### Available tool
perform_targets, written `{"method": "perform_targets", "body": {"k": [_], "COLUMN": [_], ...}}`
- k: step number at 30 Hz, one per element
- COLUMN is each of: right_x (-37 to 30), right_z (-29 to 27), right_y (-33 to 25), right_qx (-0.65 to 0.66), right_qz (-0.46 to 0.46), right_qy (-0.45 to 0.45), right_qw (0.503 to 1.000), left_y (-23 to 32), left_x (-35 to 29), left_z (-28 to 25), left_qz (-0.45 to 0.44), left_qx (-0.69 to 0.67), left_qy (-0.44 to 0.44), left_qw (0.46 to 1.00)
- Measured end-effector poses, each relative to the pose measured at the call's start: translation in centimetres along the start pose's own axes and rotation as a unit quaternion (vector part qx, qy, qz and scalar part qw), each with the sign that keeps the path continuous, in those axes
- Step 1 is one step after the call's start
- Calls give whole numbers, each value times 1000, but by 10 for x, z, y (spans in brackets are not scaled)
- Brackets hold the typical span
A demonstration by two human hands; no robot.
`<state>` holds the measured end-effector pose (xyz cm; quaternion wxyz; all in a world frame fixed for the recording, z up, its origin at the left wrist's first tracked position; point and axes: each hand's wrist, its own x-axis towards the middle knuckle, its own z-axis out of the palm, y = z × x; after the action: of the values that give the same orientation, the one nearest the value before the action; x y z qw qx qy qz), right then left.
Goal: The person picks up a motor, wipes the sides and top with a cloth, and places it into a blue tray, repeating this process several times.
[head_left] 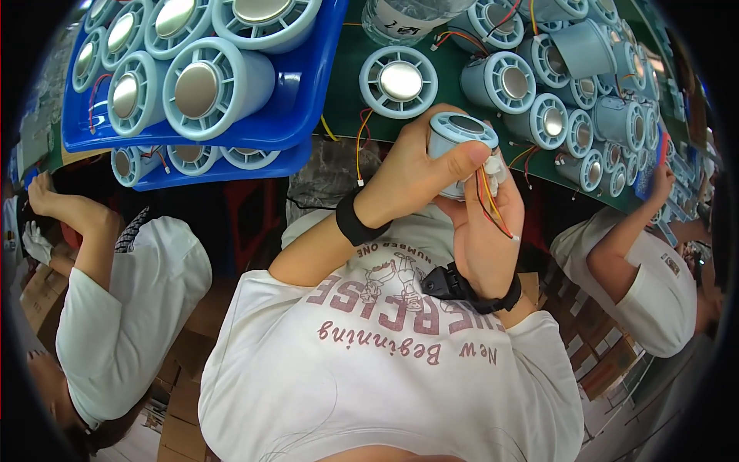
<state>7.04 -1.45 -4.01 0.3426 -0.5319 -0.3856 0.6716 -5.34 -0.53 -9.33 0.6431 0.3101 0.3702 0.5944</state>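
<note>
In front of my chest a light-blue cylindrical motor housing (462,125) with a round metal disc in its end is held between both hands. My left hand (412,171) wraps its left side, thumb across the front. My right hand (485,231) closes round its lower right side, fingers partly hidden behind it. A small crumpled white piece (495,168) lies against the housing at my right fingers; I cannot make out what it is. Red, yellow and black wires (486,196) hang down from the housing over my right palm. Another such housing (399,81) stands on the table just beyond my left hand.
Blue trays (308,123) of similar housings are stacked at left. Many more housings (550,122) crowd the green table (346,69) at right, wires trailing. A clear container (400,23) stands at the back. Co-workers sit at left (131,285) and right (639,285).
</note>
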Motion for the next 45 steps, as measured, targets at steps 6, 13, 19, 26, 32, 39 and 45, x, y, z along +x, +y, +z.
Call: {"method": "perform_targets", "body": {"k": [6,13,19,26,32,39,45], "right_x": [-12,-22,-24,-22,-33,-139,-268], "right_z": [-17,-77,-60,-48,-70,-116,-144], "right_y": [-21,-33,-48,-38,-46,-27,11], "right_qx": [-110,-247,-378,-408,-381,-364,-293], "right_qz": [-10,-225,-262,-375,-354,-235,-9], "right_qy": [-76,-136,-171,-146,-4,159,471], "right_qw": [991,933,871,819,854,887,832], "left_y": [-2,19,22,-1,-1,-18,-30], "left_x": [-2,-41,-55,-54,-52,-42,-28], "left_z": [-2,5,8,17,25,48,68], "left_qz": [10,32,207,272,234,182,94], "left_qx": [5,81,362,396,363,182,213], "left_qy": [-43,-101,-31,-22,-25,-173,-287], "left_qw": [999,991,908,877,902,951,929]}}
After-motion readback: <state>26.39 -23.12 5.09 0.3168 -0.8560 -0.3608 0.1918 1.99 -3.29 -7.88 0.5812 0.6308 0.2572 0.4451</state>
